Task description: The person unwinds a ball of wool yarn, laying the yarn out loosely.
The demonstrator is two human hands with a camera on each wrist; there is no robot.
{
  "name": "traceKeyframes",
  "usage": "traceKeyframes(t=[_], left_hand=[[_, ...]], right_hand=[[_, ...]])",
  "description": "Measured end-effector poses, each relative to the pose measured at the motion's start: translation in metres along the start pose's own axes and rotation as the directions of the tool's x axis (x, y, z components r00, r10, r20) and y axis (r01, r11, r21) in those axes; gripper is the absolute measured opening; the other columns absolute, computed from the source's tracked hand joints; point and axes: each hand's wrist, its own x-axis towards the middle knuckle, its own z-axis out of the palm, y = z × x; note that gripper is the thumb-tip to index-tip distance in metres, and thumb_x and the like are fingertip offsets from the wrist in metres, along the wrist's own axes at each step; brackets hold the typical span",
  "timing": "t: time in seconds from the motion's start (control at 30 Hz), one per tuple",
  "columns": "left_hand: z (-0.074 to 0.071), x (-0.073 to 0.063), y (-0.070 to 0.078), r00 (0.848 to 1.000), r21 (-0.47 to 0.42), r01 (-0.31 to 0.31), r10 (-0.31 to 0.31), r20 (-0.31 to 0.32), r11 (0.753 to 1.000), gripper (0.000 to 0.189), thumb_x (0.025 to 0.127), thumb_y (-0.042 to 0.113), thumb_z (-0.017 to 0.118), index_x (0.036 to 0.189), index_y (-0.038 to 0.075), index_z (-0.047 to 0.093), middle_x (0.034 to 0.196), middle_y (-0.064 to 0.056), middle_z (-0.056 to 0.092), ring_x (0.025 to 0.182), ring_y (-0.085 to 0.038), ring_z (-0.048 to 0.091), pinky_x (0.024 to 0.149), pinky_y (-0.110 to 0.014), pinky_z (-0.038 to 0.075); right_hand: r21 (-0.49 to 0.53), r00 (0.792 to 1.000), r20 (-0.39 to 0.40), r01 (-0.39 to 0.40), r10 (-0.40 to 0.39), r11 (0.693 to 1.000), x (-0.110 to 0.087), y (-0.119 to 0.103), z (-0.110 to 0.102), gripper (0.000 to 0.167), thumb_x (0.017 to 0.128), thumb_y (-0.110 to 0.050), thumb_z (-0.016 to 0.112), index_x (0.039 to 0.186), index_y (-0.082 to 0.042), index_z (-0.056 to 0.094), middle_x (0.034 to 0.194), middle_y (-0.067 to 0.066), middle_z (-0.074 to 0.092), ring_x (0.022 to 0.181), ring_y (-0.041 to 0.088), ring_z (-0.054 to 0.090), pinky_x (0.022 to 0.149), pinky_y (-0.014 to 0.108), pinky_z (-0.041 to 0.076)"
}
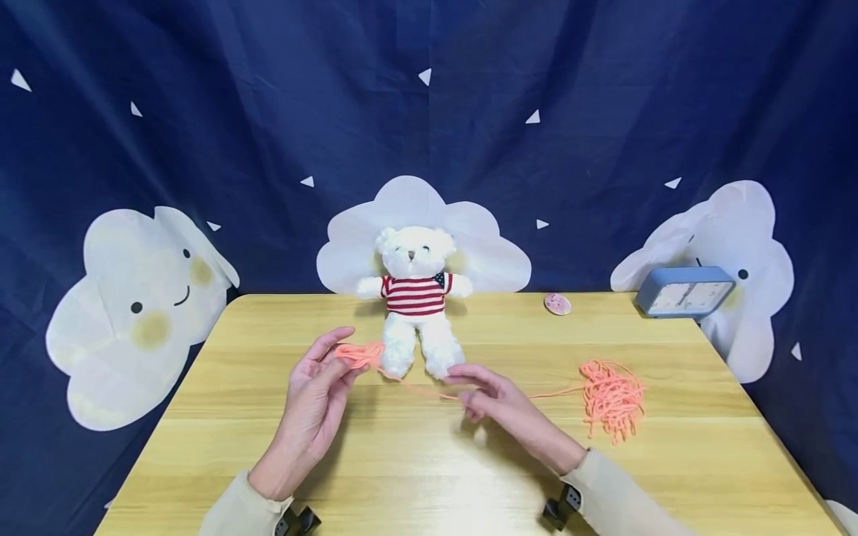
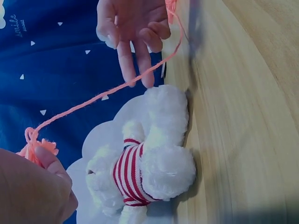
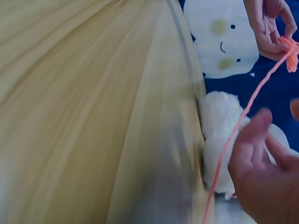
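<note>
My left hand [image 1: 311, 406] pinches a small looped bundle of coral yarn [image 1: 360, 355] between thumb and fingers, above the table. From that bundle a single strand [image 2: 96, 98] stretches past my right hand [image 1: 508, 411] to a loose heap of the same yarn [image 1: 613, 400] on the right. The right hand's fingers are loosely bent beside the strand; in the right wrist view the strand runs past its fingertips [image 3: 262, 119] without a visible pinch. Behind both hands a white teddy bear [image 1: 415, 296] in a red-and-white striped shirt sits upright, its feet close to the strand.
At the table's back edge lie a small round pink badge [image 1: 557, 304] and, farther right, a blue-grey clock [image 1: 685, 292]. A dark blue curtain [image 1: 482, 134] with cloud faces hangs behind the wooden table [image 1: 415, 476].
</note>
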Motion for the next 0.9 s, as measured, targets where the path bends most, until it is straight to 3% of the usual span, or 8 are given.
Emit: traceKeyframes(t=[0.17, 0.3, 0.5, 0.73, 0.9], left_hand=[[0.0, 0.0, -0.001, 1.0, 0.003, 0.021, -0.021, 0.01, 1.0, 0.038, 0.1, -0.023, 0.052, 0.13, -0.006, 0.065, 0.111, -0.015, 0.067, 0.102, -0.022, 0.072, 0.093, -0.03, 0.062], [-0.001, 0.0, -0.001, 1.0, 0.003, 0.027, -0.027, 0.003, 1.0, 0.035, 0.1, -0.023, 0.052, 0.128, -0.006, 0.065, 0.116, -0.017, 0.067, 0.106, -0.022, 0.072, 0.096, -0.031, 0.061], [-0.002, -0.001, -0.001, 0.999, -0.013, 0.032, -0.032, -0.018, 0.999, 0.03, 0.102, -0.02, 0.051, 0.122, -0.004, 0.068, 0.121, -0.016, 0.064, 0.107, -0.021, 0.071, 0.097, -0.031, 0.061], [-0.005, -0.002, 0.003, 0.999, 0.0, 0.005, -0.005, -0.051, 1.0, 0.029, 0.104, -0.018, 0.052, 0.123, -0.001, 0.065, 0.122, -0.013, 0.068, 0.1, -0.018, 0.068, 0.088, -0.027, 0.061], [-0.006, -0.002, 0.005, 0.999, -0.031, -0.014, 0.012, -0.04, 0.999, 0.035, 0.103, -0.019, 0.053, 0.135, -0.004, 0.057, 0.122, -0.012, 0.071, 0.092, -0.017, 0.067, 0.085, -0.026, 0.059]], right_hand=[[0.042, 0.981, 0.195, 0.008, -0.016, 0.999, 0.006, 0.002, 0.004, 0.047, 0.111, -0.016, 0.064, 0.152, 0.007, 0.054, 0.139, 0.033, 0.065, 0.093, 0.024, 0.069, 0.086, 0.033, 0.062], [0.026, 0.97, 0.24, 0.015, -0.021, 1.0, 0.003, 0.002, 0.002, 0.033, 0.11, -0.013, 0.065, 0.135, 0.009, 0.067, 0.119, 0.036, 0.07, 0.087, 0.016, 0.07, 0.08, 0.029, 0.063], [-0.037, 0.989, 0.144, 0.017, -0.011, 0.999, -0.009, -0.001, -0.009, 0.026, 0.109, -0.015, 0.068, 0.119, 0.009, 0.073, 0.101, 0.028, 0.071, 0.084, 0.013, 0.068, 0.079, 0.029, 0.062], [-0.014, 0.998, 0.024, 0.051, -0.051, 0.999, -0.03, -0.007, -0.036, 0.032, 0.11, -0.012, 0.065, 0.121, 0.017, 0.065, 0.1, 0.017, 0.073, 0.089, 0.019, 0.068, 0.082, 0.031, 0.063], [-0.004, 0.996, -0.053, 0.073, -0.073, 0.997, -0.044, -0.009, -0.057, 0.026, 0.111, -0.01, 0.062, 0.118, 0.014, 0.068, 0.097, 0.011, 0.072, 0.088, 0.016, 0.067, 0.082, 0.03, 0.062]])
